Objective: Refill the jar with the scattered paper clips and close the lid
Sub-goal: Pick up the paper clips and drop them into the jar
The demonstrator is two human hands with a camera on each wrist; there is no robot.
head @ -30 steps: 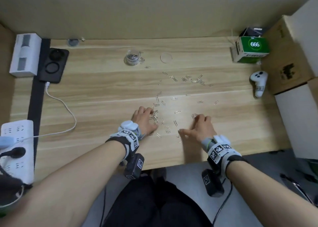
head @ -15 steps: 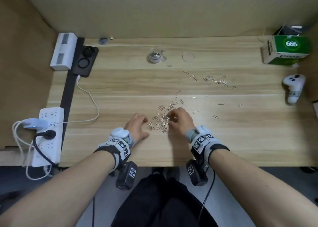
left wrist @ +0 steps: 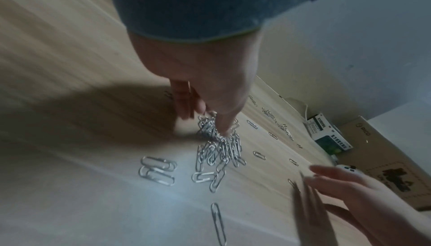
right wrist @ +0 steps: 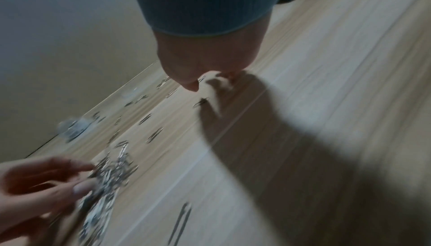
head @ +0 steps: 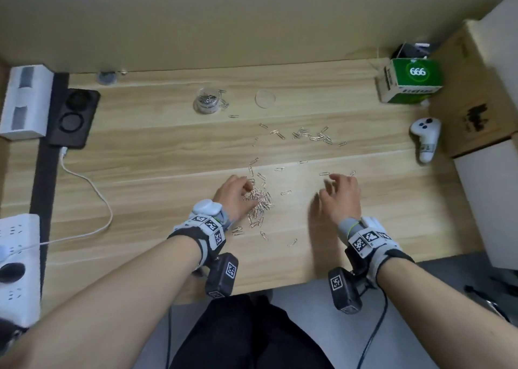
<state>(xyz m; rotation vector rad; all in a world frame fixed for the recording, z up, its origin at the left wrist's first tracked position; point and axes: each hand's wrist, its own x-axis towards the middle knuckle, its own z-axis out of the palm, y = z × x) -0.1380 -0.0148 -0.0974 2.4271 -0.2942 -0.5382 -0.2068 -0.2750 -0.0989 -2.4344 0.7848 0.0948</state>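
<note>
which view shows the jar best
The head view: the jar stands whole and lidless at the desk's far side with clips inside. The right wrist view shows only a blurred smear; the left wrist view misses it.

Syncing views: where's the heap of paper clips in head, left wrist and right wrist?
Head: heap of paper clips low centre, against the left hand.
Left wrist: centre, under the fingertips.
Right wrist: lower left, blurred.
Shared landmark: the left hand touching the heap.
</note>
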